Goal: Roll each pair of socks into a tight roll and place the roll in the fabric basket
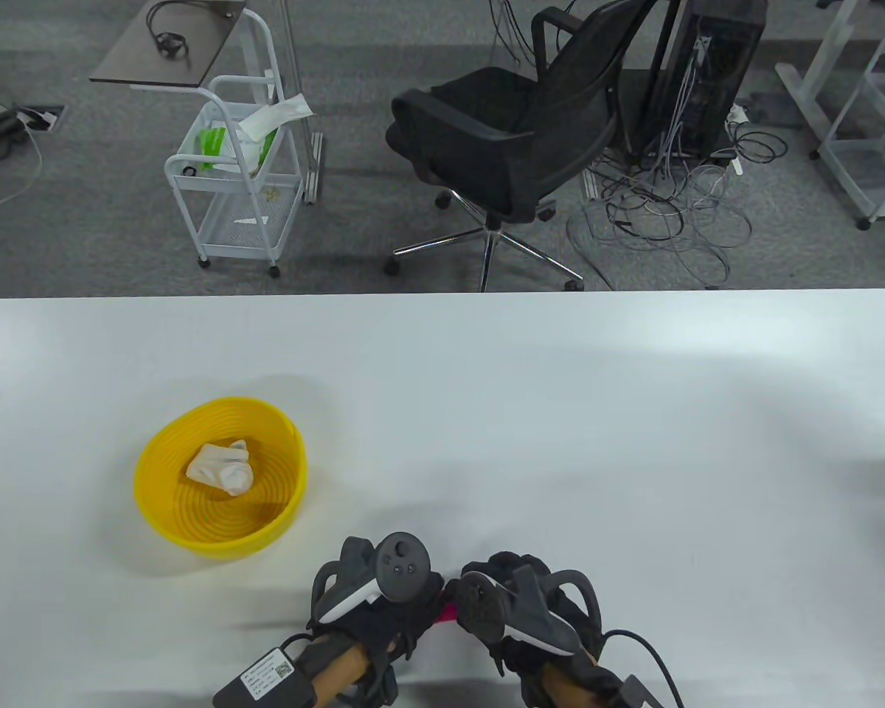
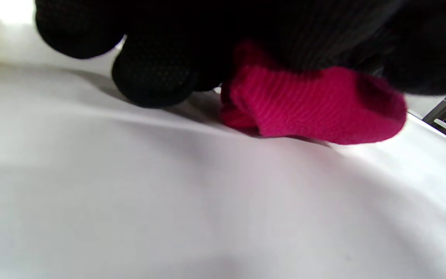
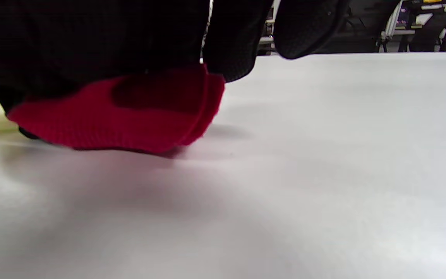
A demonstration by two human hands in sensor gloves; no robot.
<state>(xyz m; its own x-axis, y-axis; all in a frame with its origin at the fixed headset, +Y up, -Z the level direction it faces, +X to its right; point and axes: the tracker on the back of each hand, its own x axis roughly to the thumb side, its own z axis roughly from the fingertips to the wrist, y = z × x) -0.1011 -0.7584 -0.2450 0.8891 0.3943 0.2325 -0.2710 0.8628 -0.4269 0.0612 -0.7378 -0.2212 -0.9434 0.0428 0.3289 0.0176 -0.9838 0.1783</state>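
Both gloved hands are down at the near edge of the white counter (image 1: 487,383), side by side, with a bright pink knitted sock pair (image 1: 446,611) bunched between them. The left hand (image 1: 372,594) has its black fingers (image 2: 153,77) curled over the top of the pink fabric, gripping it against the counter. The right hand (image 1: 531,605) does the same from the other side, its fingers (image 3: 230,46) wrapped over the sock bundle, which touches the surface underneath. Off toward the counter's left side, well apart from the hands, sits a round yellow ribbed basket (image 1: 164,509), and inside it lies a rolled white sock bundle (image 1: 221,466), resting on the basket floor.
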